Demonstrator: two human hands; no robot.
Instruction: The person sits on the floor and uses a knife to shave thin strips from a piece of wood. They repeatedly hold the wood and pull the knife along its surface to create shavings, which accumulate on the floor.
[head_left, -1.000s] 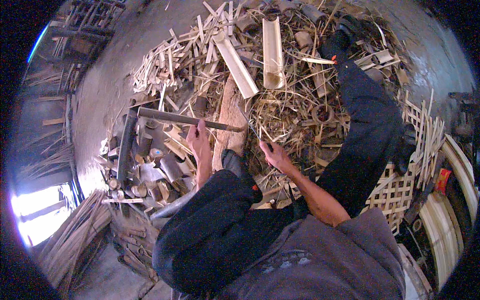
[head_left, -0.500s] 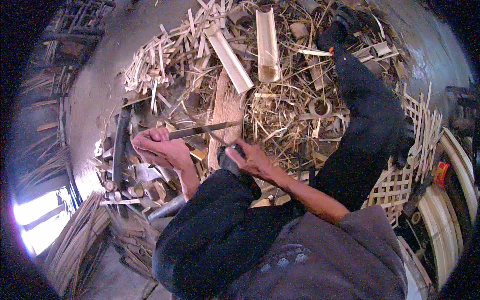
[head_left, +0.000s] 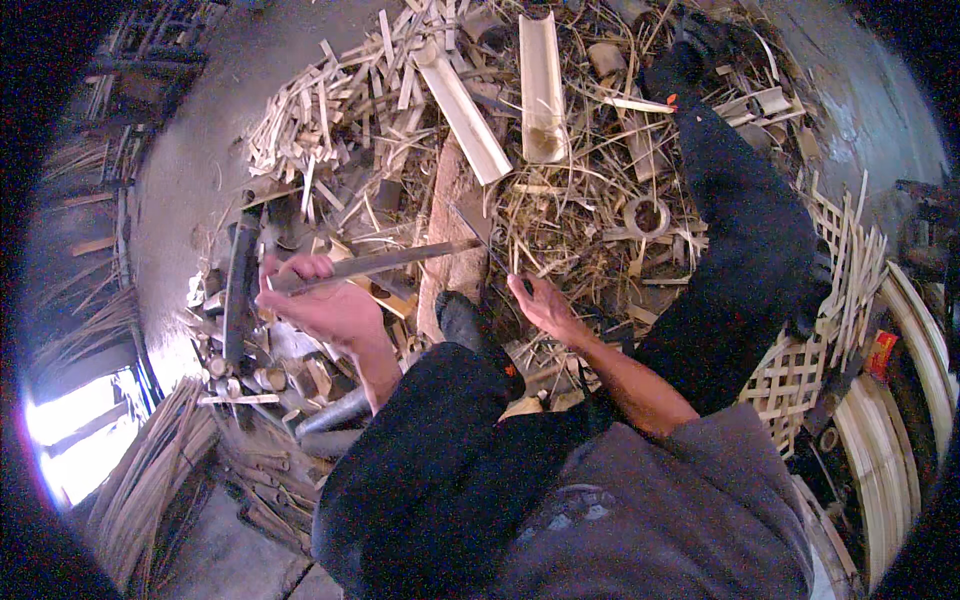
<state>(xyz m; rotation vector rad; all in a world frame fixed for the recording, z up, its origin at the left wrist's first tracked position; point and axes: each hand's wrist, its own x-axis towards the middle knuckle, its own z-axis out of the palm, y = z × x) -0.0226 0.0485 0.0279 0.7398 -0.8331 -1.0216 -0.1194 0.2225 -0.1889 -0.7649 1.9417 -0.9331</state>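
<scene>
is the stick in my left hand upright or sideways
Sideways: the stick runs rightward from your left hand, its far end overlapping the brown plank in view.

You are working in dim light; a bright opening (head_left: 88, 432) is glaring white, spilling glare to its upper right. Right of that opening, your left hand (head_left: 335, 308) is looking soft and grain is speckling your trousers (head_left: 420, 470). Fisheye distortion is bending outer edges.
</scene>
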